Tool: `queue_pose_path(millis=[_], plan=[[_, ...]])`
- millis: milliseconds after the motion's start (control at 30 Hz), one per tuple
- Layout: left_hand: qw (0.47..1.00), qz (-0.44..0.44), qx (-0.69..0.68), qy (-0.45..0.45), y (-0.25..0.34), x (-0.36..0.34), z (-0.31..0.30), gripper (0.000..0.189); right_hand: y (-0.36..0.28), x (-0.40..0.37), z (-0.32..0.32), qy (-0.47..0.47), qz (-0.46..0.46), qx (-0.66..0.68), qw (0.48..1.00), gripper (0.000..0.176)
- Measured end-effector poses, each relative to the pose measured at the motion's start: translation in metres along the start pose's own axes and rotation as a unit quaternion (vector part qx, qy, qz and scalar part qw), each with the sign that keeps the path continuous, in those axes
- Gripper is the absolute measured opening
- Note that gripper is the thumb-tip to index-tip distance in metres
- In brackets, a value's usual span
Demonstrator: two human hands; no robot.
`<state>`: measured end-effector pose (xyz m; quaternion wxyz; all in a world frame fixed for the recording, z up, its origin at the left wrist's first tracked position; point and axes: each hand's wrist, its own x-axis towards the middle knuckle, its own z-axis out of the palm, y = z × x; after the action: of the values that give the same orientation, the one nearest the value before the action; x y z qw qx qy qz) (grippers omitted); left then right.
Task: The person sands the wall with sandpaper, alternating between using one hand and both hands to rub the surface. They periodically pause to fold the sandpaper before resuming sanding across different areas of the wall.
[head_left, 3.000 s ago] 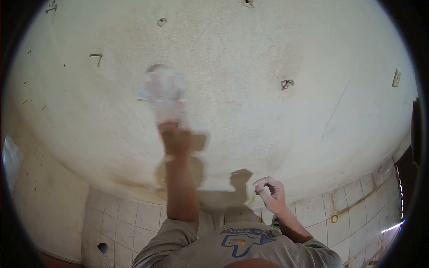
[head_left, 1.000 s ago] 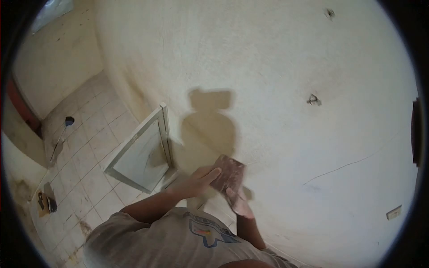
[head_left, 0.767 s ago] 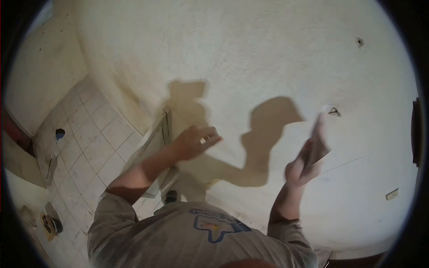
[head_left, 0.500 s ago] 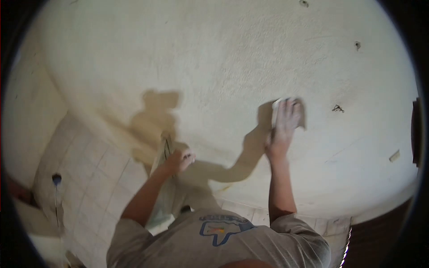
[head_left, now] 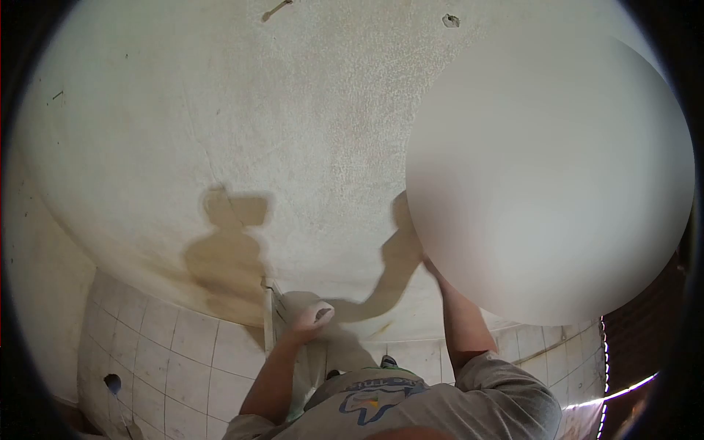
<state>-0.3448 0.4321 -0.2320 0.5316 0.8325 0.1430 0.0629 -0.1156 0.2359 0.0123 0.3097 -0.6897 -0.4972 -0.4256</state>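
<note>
A pale, rough plastered wall (head_left: 308, 147) fills most of the view before me. My left hand (head_left: 314, 321), whitened with dust, is closed near the upper end of a narrow upright panel (head_left: 269, 315). A small dark patch shows at its curled fingers; I cannot make out what they hold. My right forearm (head_left: 463, 315) reaches up toward the wall. A large round blur hides my right hand and anything it holds.
Grey-white tiles (head_left: 187, 345) run along the wall's foot, with a dark round opening (head_left: 112, 383) at left. Above, the wall has a hole (head_left: 451, 21) and a nail-like piece (head_left: 277, 9). A shoe (head_left: 389, 361) shows below. A dark corrugated surface stands at right.
The view has shifted, and my left hand appears lower and farther right. My right hand, earlier flat on a pale pad against the wall, is now hidden by the blur.
</note>
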Motion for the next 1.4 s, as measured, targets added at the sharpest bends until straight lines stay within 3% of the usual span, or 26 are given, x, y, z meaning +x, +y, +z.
queue_pose_path(millis=[100,200,333,367,433,533,633,767,800,833,900,933,1000,1100,1167,1200,1300,1400], plan=[[0.999,0.038,-0.013,0.034,0.008,-0.002,0.000,0.026,-0.030,-0.055,0.032,-0.143,0.004,0.039,0.989,0.072],[0.982,0.145,-0.012,0.116,0.047,-0.005,-0.001,0.025,-0.038,-0.063,0.043,-0.119,0.029,0.004,0.992,0.071],[0.931,0.293,0.081,0.203,0.138,0.006,-0.033,0.019,-0.015,0.005,0.005,-0.016,0.011,-0.032,0.999,0.071],[0.913,0.326,0.112,0.217,0.156,0.011,-0.047,0.018,-0.018,0.031,-0.010,0.047,-0.010,0.004,0.999,0.069],[0.926,0.323,0.029,0.194,0.182,0.026,-0.068,0.015,-0.023,0.052,-0.024,0.075,0.012,-0.012,0.997,0.070],[0.955,0.204,-0.088,0.196,0.188,0.047,-0.076,0.015,-0.037,0.042,-0.017,-0.036,0.057,-0.001,0.998,0.074],[0.962,0.160,-0.018,0.222,0.208,0.042,-0.069,0.016,-0.048,-0.007,0.018,-0.092,0.091,0.009,0.992,0.080],[0.953,0.217,-0.045,0.206,0.201,0.048,-0.063,0.018,-0.017,-0.050,0.048,-0.053,0.029,-0.024,0.998,0.087],[0.962,0.214,-0.032,0.165,0.198,0.045,-0.068,0.018,-0.009,-0.040,0.046,-0.037,0.033,-0.044,0.998,0.085],[0.949,0.270,-0.106,0.126,0.197,0.041,-0.069,0.019,-0.003,-0.022,0.040,-0.022,0.036,-0.058,0.997,0.084],[0.956,0.224,-0.098,0.164,0.175,0.040,-0.051,0.022,0.030,0.011,0.025,0.072,-0.024,-0.067,0.995,0.078],[0.944,0.246,-0.090,0.199,0.164,0.047,-0.053,0.026,0.043,0.036,0.017,0.116,-0.054,-0.046,0.991,0.069],[0.929,0.264,-0.080,0.246,0.139,0.064,-0.059,0.034,0.048,0.057,-0.001,0.080,-0.047,-0.155,0.984,0.057],[0.932,0.241,-0.107,0.249,0.124,0.065,-0.074,0.048,0.027,0.042,0.014,0.064,-0.074,-0.050,0.994,0.051],[0.923,0.280,-0.100,0.244,0.128,0.051,-0.077,0.051,0.012,-0.011,0.045,0.010,-0.074,-0.026,0.997,0.050],[0.919,0.302,-0.091,0.239,0.131,0.045,-0.079,0.053,-0.004,-0.033,0.057,-0.031,-0.019,0.012,0.999,0.049],[0.899,0.365,-0.039,0.237,0.142,0.034,-0.092,0.050,-0.008,-0.042,0.055,-0.064,-0.025,-0.022,0.997,0.056],[0.898,0.336,-0.211,0.192,0.164,0.028,-0.105,0.036,-0.015,0.033,0.019,0.009,-0.072,-0.042,0.996,0.054]])
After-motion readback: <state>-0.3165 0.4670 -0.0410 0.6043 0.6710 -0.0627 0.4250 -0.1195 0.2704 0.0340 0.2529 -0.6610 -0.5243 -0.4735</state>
